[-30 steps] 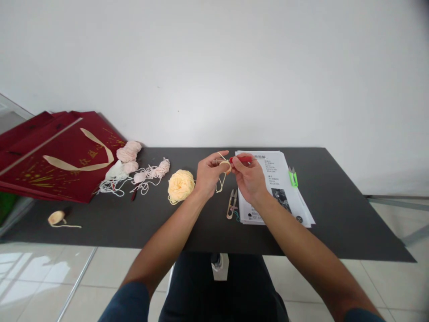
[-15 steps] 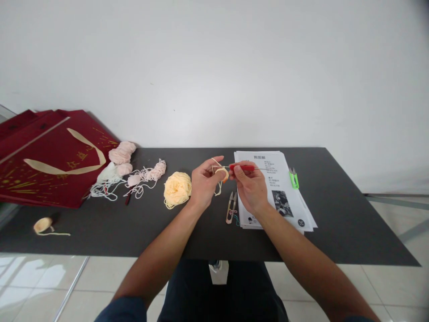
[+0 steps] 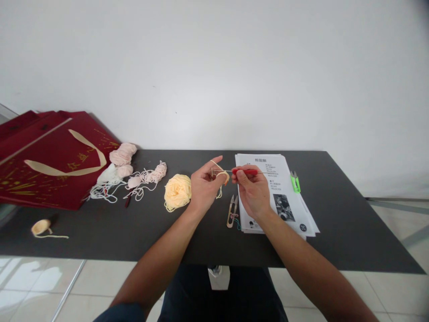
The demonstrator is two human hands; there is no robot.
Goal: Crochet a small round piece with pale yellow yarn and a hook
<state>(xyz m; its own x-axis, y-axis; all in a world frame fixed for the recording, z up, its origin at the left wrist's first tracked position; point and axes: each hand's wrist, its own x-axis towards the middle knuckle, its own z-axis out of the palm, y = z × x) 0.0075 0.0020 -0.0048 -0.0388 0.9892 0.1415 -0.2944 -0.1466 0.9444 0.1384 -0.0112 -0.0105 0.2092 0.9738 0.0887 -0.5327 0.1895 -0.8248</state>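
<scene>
Above the black table [image 3: 351,223], my left hand [image 3: 205,188] pinches a small cream crochet piece [image 3: 224,175], with yarn looped over its raised forefinger. My right hand [image 3: 252,190] grips a red-handled crochet hook [image 3: 244,171] whose metal tip points left into that piece. A cream yarn ball [image 3: 177,191] lies just left of my left hand. Below and between the hands rest gold thread snips [image 3: 231,211].
Printed sheets [image 3: 278,179] lie under my right hand, with green snips [image 3: 295,182] at their right edge. Pink and white yarn bits [image 3: 127,174] and red gift bags [image 3: 50,161] sit at the left. A small cream crochet bit [image 3: 40,226] lies near the front left edge.
Both hands have dropped slightly towards the table while still working the hook in the piece. The camera view has shifted a little; nothing on the table has moved.
</scene>
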